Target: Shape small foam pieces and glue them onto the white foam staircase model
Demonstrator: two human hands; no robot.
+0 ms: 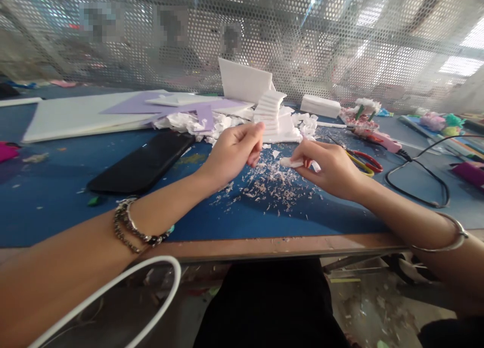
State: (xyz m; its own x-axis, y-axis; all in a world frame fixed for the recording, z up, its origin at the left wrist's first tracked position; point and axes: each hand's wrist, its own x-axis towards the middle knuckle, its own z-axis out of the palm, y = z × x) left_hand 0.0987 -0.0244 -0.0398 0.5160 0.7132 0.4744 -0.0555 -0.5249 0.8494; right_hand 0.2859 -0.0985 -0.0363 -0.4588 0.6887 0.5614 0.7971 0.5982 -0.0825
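My left hand (238,149) is closed, thumb pressed to the curled fingers, above the blue tabletop; whatever it may hold is hidden. To its right, my right hand (328,166) pinches a small white foam piece (291,163) between thumb and fingers. Pale shavings (280,186) lie scattered on the table below and between both hands. Just behind them stands a stack of white foam strips (269,111), with crumpled white scraps (308,125) beside it.
A black phone (141,164) lies left of my left hand. Red and yellow-handled pliers (365,161) and a black cable (416,191) lie right. White and lilac sheets (86,113) and an upright white board (244,80) are behind. A perforated metal screen (283,35) closes off the back.
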